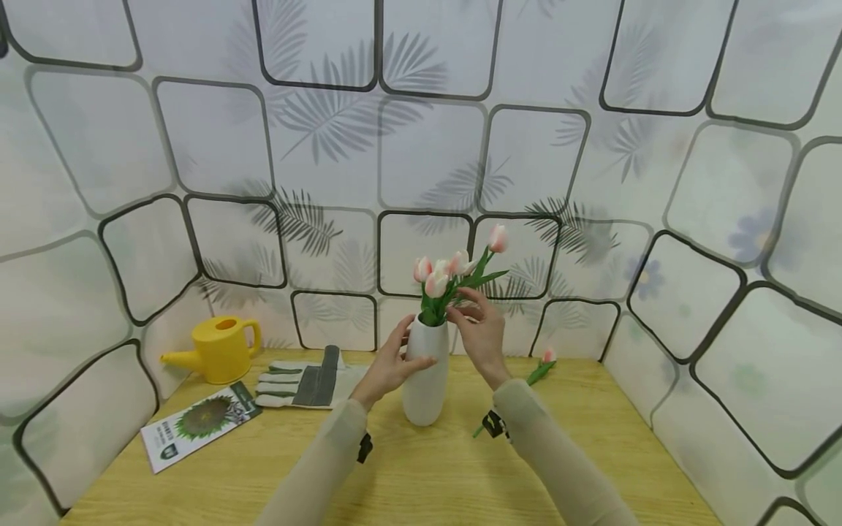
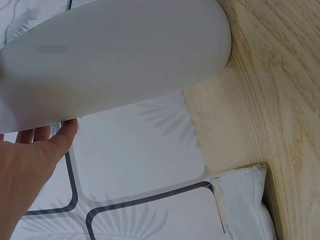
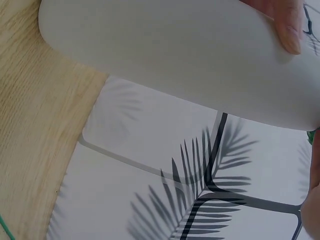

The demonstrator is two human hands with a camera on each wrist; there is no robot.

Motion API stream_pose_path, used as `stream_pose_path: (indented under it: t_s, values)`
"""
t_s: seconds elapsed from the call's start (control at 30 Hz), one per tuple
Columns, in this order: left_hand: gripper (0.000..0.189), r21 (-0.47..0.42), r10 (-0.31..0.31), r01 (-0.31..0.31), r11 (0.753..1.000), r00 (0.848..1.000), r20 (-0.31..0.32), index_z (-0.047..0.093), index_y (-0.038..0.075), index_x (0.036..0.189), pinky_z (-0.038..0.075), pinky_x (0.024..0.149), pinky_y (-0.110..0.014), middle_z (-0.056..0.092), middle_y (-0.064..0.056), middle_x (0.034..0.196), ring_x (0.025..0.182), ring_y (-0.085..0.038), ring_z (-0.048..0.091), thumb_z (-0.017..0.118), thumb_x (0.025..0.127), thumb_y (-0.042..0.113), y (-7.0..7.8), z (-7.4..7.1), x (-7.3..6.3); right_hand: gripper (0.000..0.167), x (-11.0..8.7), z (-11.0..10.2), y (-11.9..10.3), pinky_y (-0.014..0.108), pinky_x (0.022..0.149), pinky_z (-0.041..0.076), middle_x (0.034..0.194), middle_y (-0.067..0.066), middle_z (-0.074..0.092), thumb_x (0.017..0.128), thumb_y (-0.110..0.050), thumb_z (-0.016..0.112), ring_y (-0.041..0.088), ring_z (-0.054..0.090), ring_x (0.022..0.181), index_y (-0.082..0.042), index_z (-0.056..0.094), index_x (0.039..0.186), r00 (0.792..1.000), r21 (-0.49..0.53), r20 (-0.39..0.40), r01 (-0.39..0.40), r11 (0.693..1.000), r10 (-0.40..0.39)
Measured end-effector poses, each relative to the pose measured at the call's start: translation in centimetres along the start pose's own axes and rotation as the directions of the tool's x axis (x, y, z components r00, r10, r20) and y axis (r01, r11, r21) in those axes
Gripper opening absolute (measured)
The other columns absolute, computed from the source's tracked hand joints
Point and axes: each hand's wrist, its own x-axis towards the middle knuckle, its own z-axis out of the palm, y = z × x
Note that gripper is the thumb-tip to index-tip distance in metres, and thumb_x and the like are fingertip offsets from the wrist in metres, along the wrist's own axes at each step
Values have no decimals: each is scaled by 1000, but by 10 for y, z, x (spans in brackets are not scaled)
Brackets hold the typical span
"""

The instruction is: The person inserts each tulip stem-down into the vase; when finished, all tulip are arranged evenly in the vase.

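Observation:
A tall white vase stands upright on the wooden table, with several pink-and-white tulips in its mouth. My left hand holds the vase's upper part from the left, thumb across the front and fingers round the far side. At the rim's right, my right hand pinches the green stems and leaves with thumb and forefinger; one tulip leans out up and to the right above it. The right wrist view shows the vase wall with the left thumb on it; the right hand is mostly out of that frame.
Another tulip lies on the table behind the right forearm, its stem partly hidden. To the left are a yellow watering can, grey-and-white work gloves and a packet with a sunflower picture. Patterned cloth walls enclose the table.

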Motion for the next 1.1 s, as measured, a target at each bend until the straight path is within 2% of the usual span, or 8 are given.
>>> stream_pose_path:
  t_s: [0.07, 0.2, 0.3, 0.47, 0.57, 0.67, 0.87, 1.1]
  values:
    - [89, -2, -1, 1, 1000, 1000, 4, 18, 16, 158, 44, 104, -57, 38, -21, 150, 135, -38, 42, 74, 89, 21, -1, 0, 0, 32, -1, 1, 3, 28, 75, 60, 114, 13, 68, 87, -9, 74, 17, 73, 83, -9, 69, 119, 1000, -25, -6, 17, 1000, -17]
    - [89, 0, 3, -3, 1000, 1000, 2, 18, 16, 158, 43, 104, -57, 38, -21, 150, 135, -38, 42, 74, 89, 21, -1, 0, 1, 21, -3, 5, 6, 31, 78, 60, 107, 17, 71, 91, -9, 69, 29, 72, 90, -3, 72, 111, 999, -20, -13, 37, 999, -37]
    - [89, -1, 7, -7, 1000, 1000, 4, 18, 16, 158, 43, 104, -57, 37, -21, 151, 136, -38, 42, 74, 89, 22, -2, 0, 1, 18, -6, 7, 6, 33, 78, 60, 105, 18, 72, 95, -9, 64, 33, 71, 92, 0, 73, 108, 999, -62, -21, 27, 998, -29]
    - [89, 2, 4, -4, 1000, 1000, 7, 17, 16, 158, 43, 104, -56, 37, -20, 151, 136, -38, 42, 74, 90, 22, -1, 0, 1, 18, -13, 9, -13, 39, 77, 60, 104, 22, 71, 95, -2, 62, 37, 70, 88, 5, 71, 108, 999, -116, -23, 27, 993, -30]
    - [89, 6, 2, -3, 1000, 1000, 4, 18, 15, 158, 44, 104, -56, 37, -21, 150, 136, -38, 42, 74, 89, 22, -2, 0, 1, 17, -15, 9, -28, 43, 76, 59, 102, 26, 70, 94, 2, 62, 42, 70, 85, 9, 70, 107, 998, -83, -45, 46, 995, -50]
    - [89, 11, 2, -2, 1000, 1000, -4, 18, 13, 158, 44, 104, -57, 38, -22, 149, 135, -39, 43, 74, 89, 22, -6, 0, 3, 16, -15, 10, -30, 48, 75, 59, 100, 28, 70, 92, 4, 63, 46, 68, 82, 11, 69, 106, 994, -46, -83, 65, 997, -69]
    - [93, 12, 1, 0, 1000, 1000, -29, 17, 22, 158, 43, 104, -57, 38, -19, 150, 136, -37, 42, 77, 87, 26, -36, 4, 18, 16, -11, 12, -5, 45, 72, 59, 101, 28, 69, 92, 2, 65, 44, 70, 84, 9, 70, 106, 988, 1, -135, 71, 997, -70]
    - [92, -2, 7, -7, 1000, 999, -38, 21, 29, 156, 44, 103, -56, 42, -13, 147, 134, -33, 45, 79, 84, 33, -42, 4, 20, 16, -8, 17, 6, 34, 67, 61, 100, 19, 72, 92, -10, 69, 35, 72, 82, -1, 74, 104, 985, 1, -171, 39, 999, -38]
